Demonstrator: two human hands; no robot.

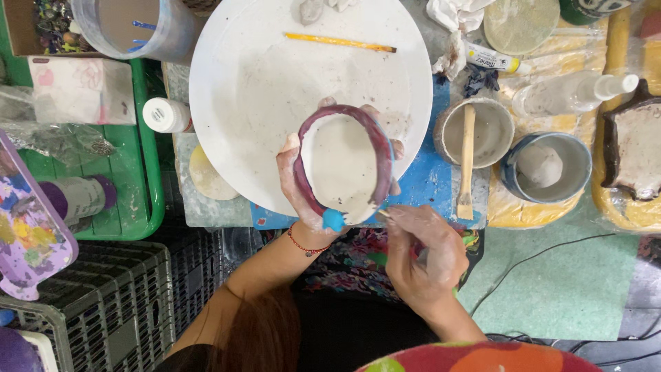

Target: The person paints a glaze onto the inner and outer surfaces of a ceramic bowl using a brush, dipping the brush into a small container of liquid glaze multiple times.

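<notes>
While gripping a thin brush [383, 214] in a closed fist, right hand [421, 253] at the near edge of the tabletop [434, 182], brush tip against the lower rim of the bowl [342, 165]. Left hand [301, 180] wrapped around the bowl from its left side, fingers curled behind the far rim, a red string bracelet [306, 246] on the wrist. Bowl unglazed and pale inside, dark maroon around the rim and outer wall, with a bright blue patch [334, 220] at the nearest point of the rim, just beside the brush tip. Held above the near part of a large white round board [241, 76]. Further right on the tabletop, a grey cup [490, 131] with a wooden stick [467, 162] leaning across it, then a blue-walled cup [547, 167] just beside. At the right edge, a dark-rimmed pale dish [633, 148]. Left of the board, a small white bottle [165, 115] on its side. Toward the far edge, a yellow pencil [340, 43] lying across the board, a white paint tube [492, 59] to its right, and a clear plastic tub [138, 26] at the far left.
</notes>
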